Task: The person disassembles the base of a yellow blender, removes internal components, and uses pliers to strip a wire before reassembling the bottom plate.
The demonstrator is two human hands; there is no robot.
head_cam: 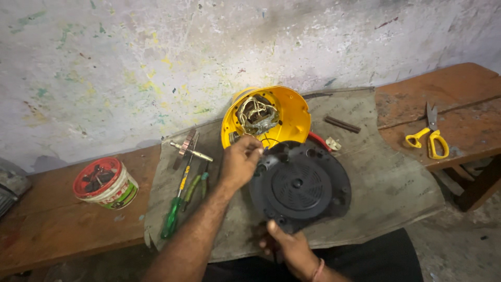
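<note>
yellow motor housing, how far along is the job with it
Done: the yellow housing lies open, its copper windings exposed, and the black base cover is off it. In hand: the left hand pinches something small at the cover's upper edge, near the housing, while the right hand steadies the lower rim. Left: the two halves are apart; screwdrivers lie unused on the mat.

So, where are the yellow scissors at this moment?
In the head view, the yellow scissors lie on the wooden bench at the far right, beyond the grey cloth, away from both hands.
</note>
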